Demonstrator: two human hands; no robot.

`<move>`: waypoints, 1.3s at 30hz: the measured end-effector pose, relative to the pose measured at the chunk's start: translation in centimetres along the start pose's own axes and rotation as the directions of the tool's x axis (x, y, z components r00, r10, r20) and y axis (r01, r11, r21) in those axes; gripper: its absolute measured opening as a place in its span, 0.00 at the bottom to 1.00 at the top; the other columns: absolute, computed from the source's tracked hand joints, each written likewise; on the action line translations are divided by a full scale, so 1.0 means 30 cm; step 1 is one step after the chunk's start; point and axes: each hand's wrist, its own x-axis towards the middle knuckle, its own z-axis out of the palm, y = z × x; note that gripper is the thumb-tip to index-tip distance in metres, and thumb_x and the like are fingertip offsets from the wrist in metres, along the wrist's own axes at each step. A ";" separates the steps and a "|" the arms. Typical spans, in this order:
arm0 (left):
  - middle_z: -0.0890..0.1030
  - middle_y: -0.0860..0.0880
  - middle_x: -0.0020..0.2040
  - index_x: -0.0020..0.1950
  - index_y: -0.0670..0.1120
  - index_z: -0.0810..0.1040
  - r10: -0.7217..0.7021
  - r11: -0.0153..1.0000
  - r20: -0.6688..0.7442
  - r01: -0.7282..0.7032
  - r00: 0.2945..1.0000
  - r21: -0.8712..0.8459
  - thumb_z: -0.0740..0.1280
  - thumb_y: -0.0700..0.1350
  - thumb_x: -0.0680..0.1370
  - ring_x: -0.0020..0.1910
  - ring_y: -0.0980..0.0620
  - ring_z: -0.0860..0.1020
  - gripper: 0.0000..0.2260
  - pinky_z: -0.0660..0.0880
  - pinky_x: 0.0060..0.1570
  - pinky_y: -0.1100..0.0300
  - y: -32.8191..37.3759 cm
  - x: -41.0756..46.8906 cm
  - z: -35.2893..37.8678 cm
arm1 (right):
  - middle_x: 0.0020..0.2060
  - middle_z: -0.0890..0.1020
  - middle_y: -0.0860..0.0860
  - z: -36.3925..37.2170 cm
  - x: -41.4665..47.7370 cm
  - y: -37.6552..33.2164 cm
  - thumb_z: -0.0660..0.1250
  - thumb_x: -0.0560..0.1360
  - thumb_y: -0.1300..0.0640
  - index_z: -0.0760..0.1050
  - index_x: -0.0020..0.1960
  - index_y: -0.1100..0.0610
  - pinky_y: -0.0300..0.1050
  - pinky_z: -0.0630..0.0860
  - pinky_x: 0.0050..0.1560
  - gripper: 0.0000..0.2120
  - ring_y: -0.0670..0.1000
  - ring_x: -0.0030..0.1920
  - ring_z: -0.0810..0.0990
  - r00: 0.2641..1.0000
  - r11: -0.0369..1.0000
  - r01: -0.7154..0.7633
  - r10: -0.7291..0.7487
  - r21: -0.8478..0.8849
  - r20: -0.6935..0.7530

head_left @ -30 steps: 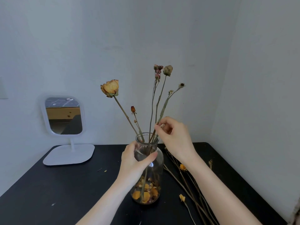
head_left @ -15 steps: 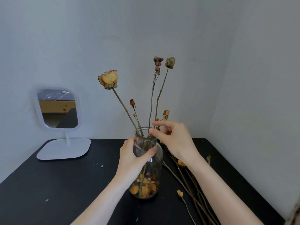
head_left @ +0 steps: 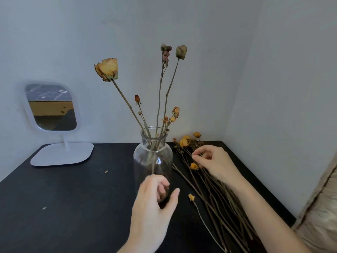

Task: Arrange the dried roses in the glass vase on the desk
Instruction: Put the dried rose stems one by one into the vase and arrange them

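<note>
While the glass vase [head_left: 153, 157] stands mid-desk [head_left: 73, 198] with several dried roses [head_left: 107, 69] upright in it, the left hand [head_left: 151, 203] hovers at its 6 o'clock, low before the glass. Its fingers [head_left: 161, 188] are loosely curled and the thumb is spread wide, clasping nothing; whether the fingertips touch the glass I cannot tell. At the vase's 3 o'clock the right hand [head_left: 217, 164] is over the loose roses [head_left: 184, 142] lying on the desk, thumb and forefinger tips close at a stem; pinched or not, I cannot tell. A mirror [head_left: 52, 108] stands at 10 o'clock.
</note>
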 end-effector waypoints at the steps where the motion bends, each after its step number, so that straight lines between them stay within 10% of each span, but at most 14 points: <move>1: 0.73 0.57 0.35 0.40 0.59 0.70 -0.068 0.995 0.140 0.057 0.988 0.084 0.68 0.58 0.70 0.35 0.59 0.72 0.08 0.70 0.35 0.69 0.009 -0.015 0.022 | 0.32 0.81 0.47 0.005 -0.004 0.032 0.68 0.74 0.51 0.78 0.47 0.47 0.32 0.67 0.34 0.03 0.41 0.34 0.79 0.996 0.996 -0.047 0.052 -0.075 0.074; 5: 0.76 0.55 0.36 0.39 0.55 0.71 -0.390 0.871 0.482 0.144 0.785 0.469 0.63 0.62 0.73 0.39 0.57 0.77 0.12 0.71 0.37 0.61 0.018 -0.011 0.125 | 0.35 0.80 0.45 0.045 -0.042 0.133 0.68 0.73 0.52 0.76 0.45 0.48 0.35 0.74 0.37 0.02 0.41 0.36 0.80 0.934 0.942 -0.131 0.221 -0.307 0.279; 13: 0.74 0.52 0.39 0.44 0.48 0.71 -0.516 0.763 0.542 0.068 0.663 0.643 0.62 0.60 0.74 0.44 0.48 0.79 0.15 0.68 0.35 0.59 0.033 0.026 0.275 | 0.40 0.81 0.50 0.088 -0.077 0.191 0.68 0.73 0.48 0.78 0.47 0.54 0.48 0.79 0.48 0.09 0.50 0.42 0.81 0.899 0.868 -0.196 0.345 -0.455 0.271; 33: 0.72 0.51 0.36 0.36 0.47 0.66 -0.555 0.711 0.481 0.086 0.678 0.698 0.60 0.48 0.77 0.45 0.46 0.79 0.11 0.69 0.37 0.57 -0.005 0.043 0.197 | 0.43 0.81 0.52 0.116 -0.056 0.201 0.65 0.75 0.53 0.78 0.49 0.57 0.49 0.79 0.48 0.09 0.52 0.44 0.81 0.914 0.886 -0.292 0.369 -0.361 0.166; 39: 0.76 0.51 0.38 0.46 0.45 0.72 -0.443 0.777 0.383 0.134 0.810 0.615 0.60 0.48 0.77 0.40 0.48 0.79 0.07 0.70 0.35 0.58 -0.016 0.048 0.179 | 0.32 0.78 0.51 0.077 -0.048 0.190 0.64 0.75 0.54 0.80 0.47 0.61 0.41 0.74 0.38 0.11 0.47 0.33 0.76 0.935 0.942 -0.299 0.321 -0.154 0.147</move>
